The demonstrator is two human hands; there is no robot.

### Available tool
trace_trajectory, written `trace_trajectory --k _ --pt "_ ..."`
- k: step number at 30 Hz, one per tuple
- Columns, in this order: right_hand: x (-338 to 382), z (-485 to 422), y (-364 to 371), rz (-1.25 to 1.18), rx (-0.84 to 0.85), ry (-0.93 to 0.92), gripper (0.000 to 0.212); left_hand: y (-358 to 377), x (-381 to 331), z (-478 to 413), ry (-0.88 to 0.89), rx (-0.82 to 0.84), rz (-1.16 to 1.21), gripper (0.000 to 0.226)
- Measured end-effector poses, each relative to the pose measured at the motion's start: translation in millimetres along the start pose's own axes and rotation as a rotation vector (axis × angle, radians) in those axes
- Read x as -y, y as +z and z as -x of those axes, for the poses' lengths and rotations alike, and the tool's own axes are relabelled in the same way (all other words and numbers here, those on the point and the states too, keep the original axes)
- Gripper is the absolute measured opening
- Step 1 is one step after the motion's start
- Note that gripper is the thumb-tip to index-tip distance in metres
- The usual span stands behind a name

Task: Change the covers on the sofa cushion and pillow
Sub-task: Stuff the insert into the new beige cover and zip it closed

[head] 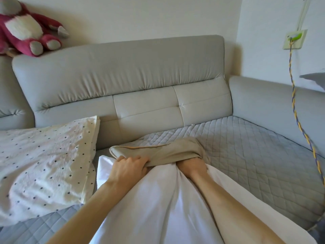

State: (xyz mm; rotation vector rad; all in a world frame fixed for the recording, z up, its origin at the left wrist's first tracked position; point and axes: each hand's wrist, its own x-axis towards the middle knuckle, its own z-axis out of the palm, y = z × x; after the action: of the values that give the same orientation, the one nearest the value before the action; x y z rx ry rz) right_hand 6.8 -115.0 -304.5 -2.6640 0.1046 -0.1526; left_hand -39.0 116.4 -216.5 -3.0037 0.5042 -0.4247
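A white pillow insert (pixel 158 199) lies lengthwise in front of me on the sofa seat, its far end tucked into the mouth of a beige cover (pixel 161 151). My left hand (pixel 128 167) grips the cover's near edge at the left of the insert. My right hand (pixel 191 167) holds the right side, and its fingers are hidden inside the cover. A cream pillow with dark dots (pixel 44 161) rests on the seat to the left.
The grey sofa backrest (pixel 123 71) rises behind, with an armrest (pixel 272 106) at the right. A quilted grey pad (pixel 255 152) covers the seat. A pink plush toy (pixel 26 27) sits on the backrest's left corner. A braided cable (pixel 297 117) hangs from a wall socket.
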Motion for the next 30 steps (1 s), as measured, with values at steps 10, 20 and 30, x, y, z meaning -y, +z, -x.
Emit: trace_trajectory --k 10,20,30 --pt "15 76 -79 0.003 0.245 -0.127 0.056 24 -10 -5 -0.148 0.093 0.063 0.028" --pt "60 132 -92 0.013 0.251 -0.088 0.064 29 -1 27 -0.206 -0.032 0.12 0.041" --pt "127 210 -16 0.181 -0.044 -0.238 0.099 31 10 42 -0.319 0.084 0.146 0.035"
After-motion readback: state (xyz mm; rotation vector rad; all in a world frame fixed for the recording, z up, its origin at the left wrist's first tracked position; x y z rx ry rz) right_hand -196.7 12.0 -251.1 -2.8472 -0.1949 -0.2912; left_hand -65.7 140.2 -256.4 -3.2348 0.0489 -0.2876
